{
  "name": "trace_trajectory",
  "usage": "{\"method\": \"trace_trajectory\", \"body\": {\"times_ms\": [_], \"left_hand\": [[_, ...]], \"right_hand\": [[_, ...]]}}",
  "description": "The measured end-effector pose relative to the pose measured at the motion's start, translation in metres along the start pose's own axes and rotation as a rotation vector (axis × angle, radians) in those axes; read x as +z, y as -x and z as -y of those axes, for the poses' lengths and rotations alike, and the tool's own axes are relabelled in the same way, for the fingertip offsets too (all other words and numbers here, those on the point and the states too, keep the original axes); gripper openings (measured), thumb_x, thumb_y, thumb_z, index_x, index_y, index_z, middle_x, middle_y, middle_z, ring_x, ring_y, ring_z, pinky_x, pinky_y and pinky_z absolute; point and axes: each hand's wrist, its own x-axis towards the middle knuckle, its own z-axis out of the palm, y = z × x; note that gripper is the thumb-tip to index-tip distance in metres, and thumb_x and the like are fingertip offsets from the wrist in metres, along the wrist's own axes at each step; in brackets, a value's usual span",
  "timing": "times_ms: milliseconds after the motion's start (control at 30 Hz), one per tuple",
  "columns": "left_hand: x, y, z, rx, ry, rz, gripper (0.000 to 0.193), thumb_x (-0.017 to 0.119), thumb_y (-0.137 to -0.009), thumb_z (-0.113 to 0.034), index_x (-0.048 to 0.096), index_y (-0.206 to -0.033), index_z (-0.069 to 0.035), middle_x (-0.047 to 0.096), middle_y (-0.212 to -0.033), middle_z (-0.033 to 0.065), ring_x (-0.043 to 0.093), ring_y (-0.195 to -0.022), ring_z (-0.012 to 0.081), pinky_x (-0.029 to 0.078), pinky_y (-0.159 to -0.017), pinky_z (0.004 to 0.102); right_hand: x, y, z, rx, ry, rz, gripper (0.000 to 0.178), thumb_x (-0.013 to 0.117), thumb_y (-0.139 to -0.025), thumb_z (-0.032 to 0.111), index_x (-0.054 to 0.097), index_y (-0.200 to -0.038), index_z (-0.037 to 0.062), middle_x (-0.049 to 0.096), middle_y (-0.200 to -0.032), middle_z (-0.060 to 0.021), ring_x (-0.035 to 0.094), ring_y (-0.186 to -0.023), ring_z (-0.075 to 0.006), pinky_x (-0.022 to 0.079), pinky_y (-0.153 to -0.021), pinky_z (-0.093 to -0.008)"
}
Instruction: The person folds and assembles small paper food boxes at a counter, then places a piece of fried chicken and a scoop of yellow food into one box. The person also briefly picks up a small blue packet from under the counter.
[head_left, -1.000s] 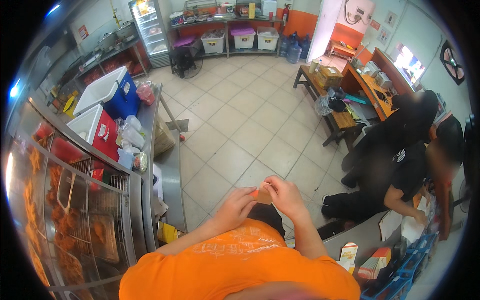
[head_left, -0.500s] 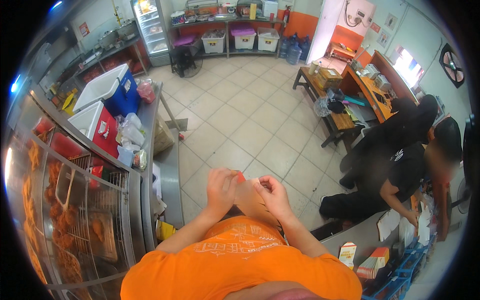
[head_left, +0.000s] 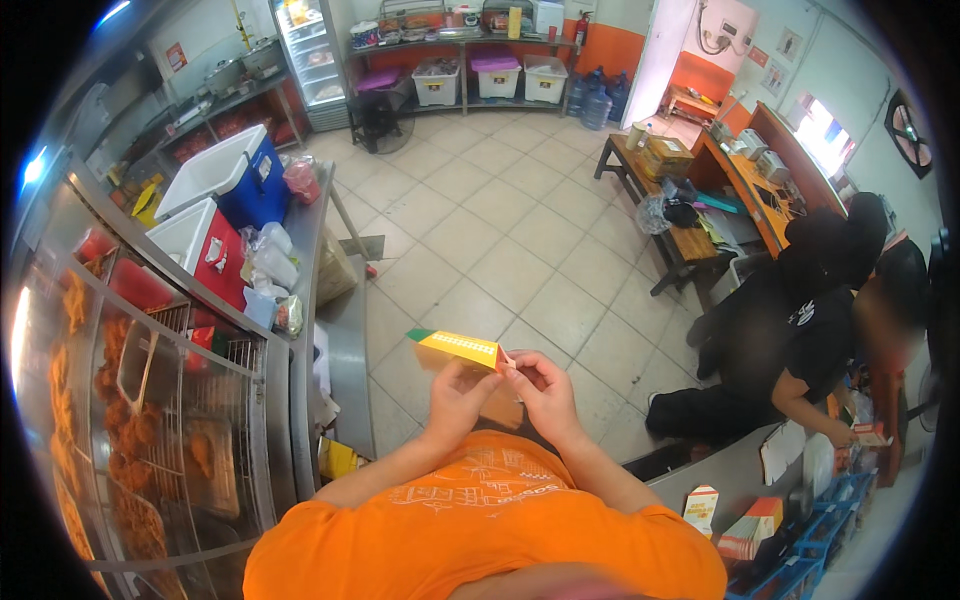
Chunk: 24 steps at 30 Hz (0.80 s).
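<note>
In front of my orange shirt, both hands hold a small folding food carton point(head_left: 462, 347), yellow with a green end and a red edge. My left hand point(head_left: 457, 402) grips the carton from below, its thumb near the red edge. The fingers of my right hand point(head_left: 544, 396) pinch the red end flap, close beside the left thumb. The carton lies tilted, its green end pointing away to the left. Part of its underside is hidden behind my hands.
At left stands a glass display case point(head_left: 150, 400) of fried food, near a red cooler point(head_left: 212, 262) and a blue cooler point(head_left: 262, 185). At lower right, a stack of flat cartons point(head_left: 750, 530) lies by a metal counter point(head_left: 655, 488). A co-worker in black point(head_left: 775, 345) handles a carton there.
The carton has been turned over in my hands, so its yellow face and green end now show. My left hand has moved nearer my right. The co-worker's hand now holds a carton.
</note>
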Motion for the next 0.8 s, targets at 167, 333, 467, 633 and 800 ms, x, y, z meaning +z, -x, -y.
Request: {"method": "trace_trajectory", "body": {"times_ms": [167, 333, 467, 633, 800], "left_hand": [[-0.003, 0.005, 0.001, 0.077, 0.0, -0.072, 0.029, 0.074, -0.098, 0.001, 0.065, -0.125, 0.004, 0.073, -0.121, 0.0114, 0.068, -0.114, 0.0181, 0.053, -0.102, 0.0333], [-0.006, 0.007, 0.009, 0.182, -0.058, -0.128, 0.025, 0.075, -0.096, 0.004, 0.067, -0.12, 0.005, 0.073, -0.119, 0.0107, 0.067, -0.115, 0.0177, 0.05, -0.102, 0.0323], [-0.002, 0.007, 0.011, 0.246, -0.04, -0.141, 0.025, 0.075, -0.096, 0.004, 0.067, -0.119, 0.005, 0.073, -0.118, 0.0107, 0.067, -0.111, 0.0171, 0.051, -0.099, 0.032], [-0.001, 0.001, 0.012, 0.23, -0.044, -0.192, 0.018, 0.075, -0.096, 0.004, 0.071, -0.113, 0.004, 0.074, -0.113, 0.0095, 0.068, -0.107, 0.0167, 0.052, -0.095, 0.0307], [-0.013, -0.012, 0.006, 0.223, -0.1, -0.082, 0.012, 0.078, -0.094, 0.002, 0.075, -0.106, 0.003, 0.075, -0.109, 0.0089, 0.068, -0.101, 0.0141, 0.053, -0.091, 0.0294]], "right_hand": [[0.013, -0.004, -0.01, -0.175, 0.123, 0.026, 0.012, 0.066, -0.104, 0.001, 0.067, -0.115, -0.0031, 0.066, -0.131, -0.0119, 0.065, -0.119, -0.0178, 0.054, -0.103, -0.0315], [0.012, -0.005, -0.008, -0.156, 0.115, 0.044, 0.014, 0.067, -0.103, 0.001, 0.069, -0.116, -0.0029, 0.067, -0.13, -0.013, 0.067, -0.12, -0.02, 0.055, -0.103, -0.033], [0.021, -0.002, -0.007, -0.226, 0.126, -0.014, 0.015, 0.068, -0.102, 0.003, 0.071, -0.115, -0.0032, 0.069, -0.127, -0.0138, 0.069, -0.117, -0.0213, 0.058, -0.097, -0.0328], [0.025, -0.001, -0.009, -0.239, 0.093, -0.056, 0.016, 0.069, -0.102, 0.004, 0.071, -0.117, -0.0032, 0.068, -0.129, -0.0134, 0.069, -0.112, -0.0193, 0.057, -0.089, -0.0289], [0.012, -0.004, -0.005, -0.129, 0.08, -0.032, 0.016, 0.069, -0.102, 0.005, 0.073, -0.116, -0.003, 0.069, -0.128, -0.0129, 0.069, -0.11, -0.0195, 0.057, -0.089, -0.0293]]}}
